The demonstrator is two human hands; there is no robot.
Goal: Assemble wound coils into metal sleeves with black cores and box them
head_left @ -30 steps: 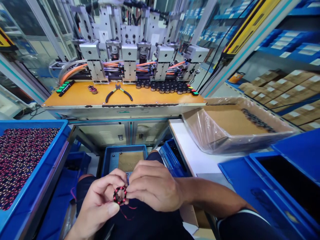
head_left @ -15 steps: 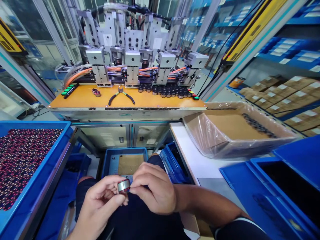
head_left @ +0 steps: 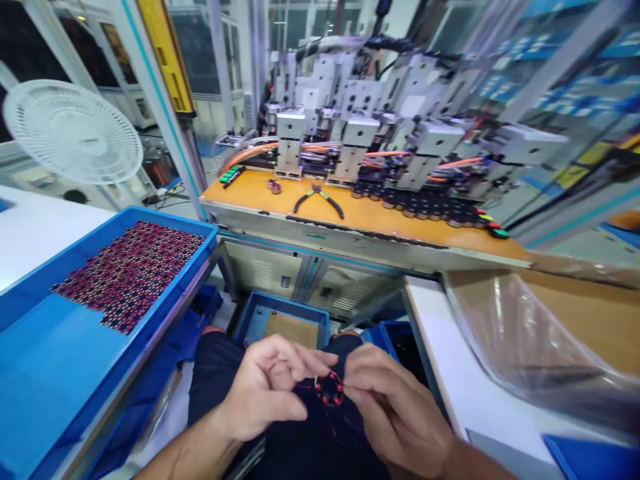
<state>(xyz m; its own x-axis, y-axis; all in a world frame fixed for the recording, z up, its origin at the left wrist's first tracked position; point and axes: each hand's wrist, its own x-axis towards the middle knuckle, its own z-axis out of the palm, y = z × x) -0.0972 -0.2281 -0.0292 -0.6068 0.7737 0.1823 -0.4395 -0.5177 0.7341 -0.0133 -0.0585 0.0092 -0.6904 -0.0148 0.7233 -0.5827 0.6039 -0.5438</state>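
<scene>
Head view: the small black ring wound with red wire [head_left: 338, 401] sits in front of the lap, just below the centre toward 6 o'clock. The right hand [head_left: 400, 407] has its right edge pinched between thumb and fingertips. The left hand [head_left: 270, 390] is open, thumb apart from the ring, fingers reaching over its top; can't tell if one actually touches.

With one hand doing the gripping, I'd keep that pinch light but steady, on the rim rather than squashing the windings. Bring the left thumb in at 9 o'clock for support before turning it, imo. Thin strands seem to hang at 6 o'clock, pretty blurry tbh, so keep fingers from snagging them.

The black-and-yellow-handled pliers [head_left: 317, 189] lie up at 12 o'clock on the orange tabletop [head_left: 240, 193], and the blue plastic tray of wound rings [head_left: 55, 360] is at 9 o'clock.
</scene>
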